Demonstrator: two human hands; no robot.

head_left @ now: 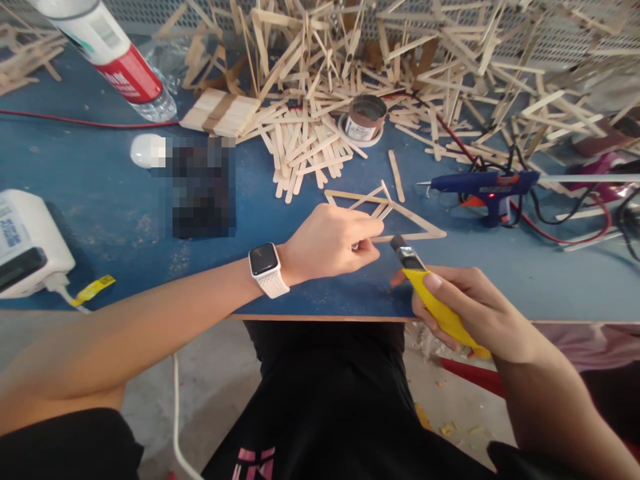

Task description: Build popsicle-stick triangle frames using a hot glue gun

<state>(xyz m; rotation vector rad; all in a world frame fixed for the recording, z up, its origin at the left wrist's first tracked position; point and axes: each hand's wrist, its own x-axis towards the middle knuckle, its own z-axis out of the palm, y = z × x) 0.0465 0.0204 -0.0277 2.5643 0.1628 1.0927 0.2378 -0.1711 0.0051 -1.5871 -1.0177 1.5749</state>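
Note:
My left hand (337, 241), with a white watch (265, 261) on its wrist, is closed over the near left part of a flat frame of craft sticks (417, 219). The frame lies on the blue table, with a pointed corner to the right and crossing sticks inside. Its grasped part is hidden under my fingers. My right hand (465, 310) is wrapped round a yellow-handled tool (443, 307) with a black and silver tip; its exact kind is unclear. That tip is close to the frame's near stick, just right of my left fingers.
A blue glue gun (490, 187) with a glue stick lies right, its nozzle toward the frame. Loose craft sticks (305, 150) and a brown cup (367, 117) lie behind. Left are a bottle (125, 63), a white power device (30, 240) and a blurred dark object (200, 187).

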